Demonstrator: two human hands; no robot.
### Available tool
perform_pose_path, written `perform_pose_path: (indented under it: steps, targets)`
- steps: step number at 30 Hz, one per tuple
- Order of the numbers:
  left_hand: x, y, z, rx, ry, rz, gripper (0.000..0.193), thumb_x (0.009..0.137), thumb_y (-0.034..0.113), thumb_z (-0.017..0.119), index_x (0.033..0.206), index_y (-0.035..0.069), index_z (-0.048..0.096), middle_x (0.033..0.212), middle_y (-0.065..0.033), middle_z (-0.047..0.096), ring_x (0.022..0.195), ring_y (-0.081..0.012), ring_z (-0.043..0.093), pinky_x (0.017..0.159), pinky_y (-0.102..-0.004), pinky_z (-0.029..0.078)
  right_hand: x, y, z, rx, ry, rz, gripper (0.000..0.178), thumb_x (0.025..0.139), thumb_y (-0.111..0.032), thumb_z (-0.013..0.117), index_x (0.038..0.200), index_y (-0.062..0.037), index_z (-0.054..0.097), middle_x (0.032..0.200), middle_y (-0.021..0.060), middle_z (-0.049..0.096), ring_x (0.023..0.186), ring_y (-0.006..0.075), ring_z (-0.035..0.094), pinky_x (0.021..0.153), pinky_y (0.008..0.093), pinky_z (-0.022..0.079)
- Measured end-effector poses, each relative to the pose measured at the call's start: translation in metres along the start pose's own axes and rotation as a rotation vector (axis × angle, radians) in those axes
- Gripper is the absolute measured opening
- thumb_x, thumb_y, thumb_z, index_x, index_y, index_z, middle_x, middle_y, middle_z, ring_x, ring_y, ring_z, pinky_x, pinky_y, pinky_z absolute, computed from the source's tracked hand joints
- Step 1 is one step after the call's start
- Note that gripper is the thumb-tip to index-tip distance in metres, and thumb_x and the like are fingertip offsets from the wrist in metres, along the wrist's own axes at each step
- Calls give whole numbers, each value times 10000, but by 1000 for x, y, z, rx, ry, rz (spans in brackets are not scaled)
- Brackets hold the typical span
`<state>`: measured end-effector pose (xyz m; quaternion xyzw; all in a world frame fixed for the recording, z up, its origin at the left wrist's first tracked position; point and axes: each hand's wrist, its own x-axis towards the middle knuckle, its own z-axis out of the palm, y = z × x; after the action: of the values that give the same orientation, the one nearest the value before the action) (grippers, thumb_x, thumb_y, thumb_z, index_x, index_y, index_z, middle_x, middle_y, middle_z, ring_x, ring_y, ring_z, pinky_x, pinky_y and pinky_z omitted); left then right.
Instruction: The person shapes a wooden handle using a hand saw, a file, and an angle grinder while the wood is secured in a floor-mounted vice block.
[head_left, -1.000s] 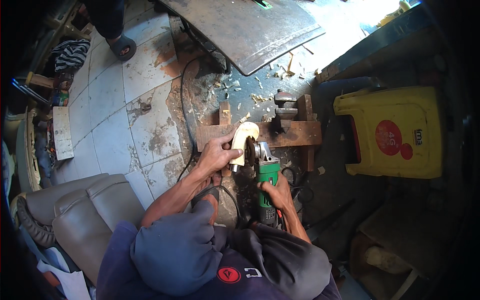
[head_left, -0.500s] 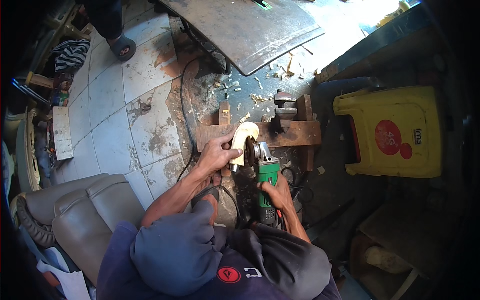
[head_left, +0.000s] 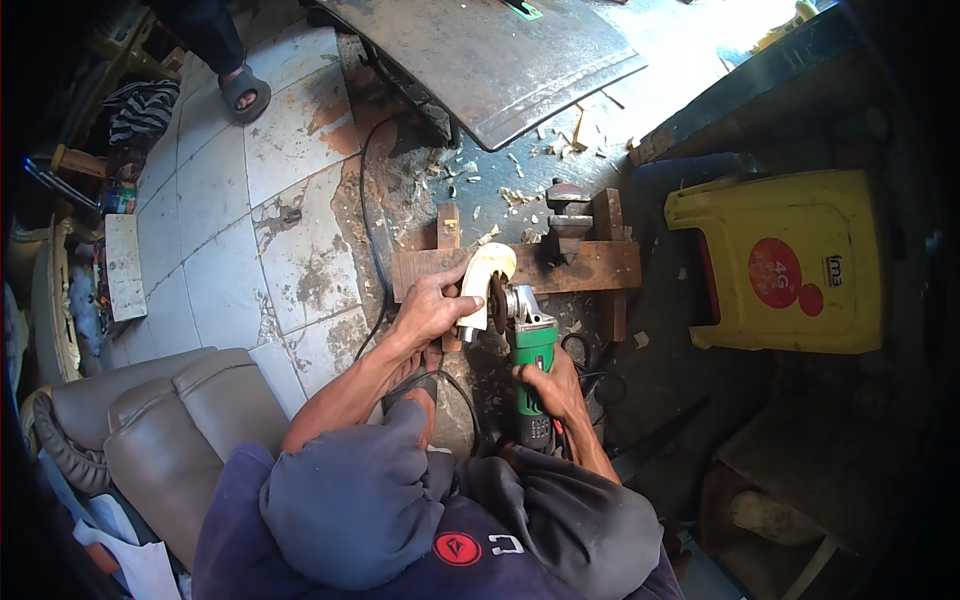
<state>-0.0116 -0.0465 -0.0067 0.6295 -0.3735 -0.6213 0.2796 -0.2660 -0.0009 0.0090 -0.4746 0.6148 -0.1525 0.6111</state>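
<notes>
My left hand [head_left: 432, 308] is closed around a pale, curved piece that looks like a carved handle [head_left: 485, 285], its bent end pointing away from me. A short metal stub shows at its near end. In my right hand [head_left: 552, 380] is a green angle grinder [head_left: 533, 350], gripped by its body. The grinder's dark disc [head_left: 501, 303] stands at the right side of the pale piece, touching it or very close; I cannot tell which. Just beyond both lies a wooden beam [head_left: 600, 268] with a small metal anvil [head_left: 568, 222] fixed on it.
Wood shavings [head_left: 515, 197] litter the floor past the beam, below a dark tabletop [head_left: 490, 70]. A yellow plastic stool [head_left: 790, 265] lies at right. A grey-brown cushioned seat [head_left: 195, 430] is at left. The grinder's cable loops near my feet. Another person's sandalled foot [head_left: 245, 95] stands far left.
The other person's foot at the far left has turned and shifted slightly. My hands, the pale piece and the grinder have hardly moved.
</notes>
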Motion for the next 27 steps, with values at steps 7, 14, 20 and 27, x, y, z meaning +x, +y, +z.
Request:
perform_pose_path:
  steps: [7,14,20,27]
  targets:
    - [-4,7,-2,-10,-3,-13,694,861,92,736,1521,94,519,724,49,523,643,-58,512,547,-242,431,-4,5,3,0,-1,-5,556,736,-235,763,1210,15,617,949,121,696,849,220,656,806,356,527]
    - [-5,10,-1,-107,-48,-44,724,877,101,721,1554,84,464,748,36,525,635,-65,534,524,-226,455,-2,11,3,54,25,-5,550,741,-232,763,1211,13,617,952,117,696,852,215,652,811,352,524]
    - [-7,13,0,-171,-57,-74,737,883,87,703,1569,71,433,761,28,546,646,-63,548,533,-220,459,0,3,6,46,34,4,541,745,-235,766,1195,24,616,946,117,694,840,215,645,805,352,520]
    - [-8,17,1,-179,-60,-83,733,881,79,697,1567,65,435,767,28,551,650,-61,550,540,-217,457,1,3,5,45,24,9,544,739,-245,765,1190,21,618,940,114,692,836,219,642,804,354,520]
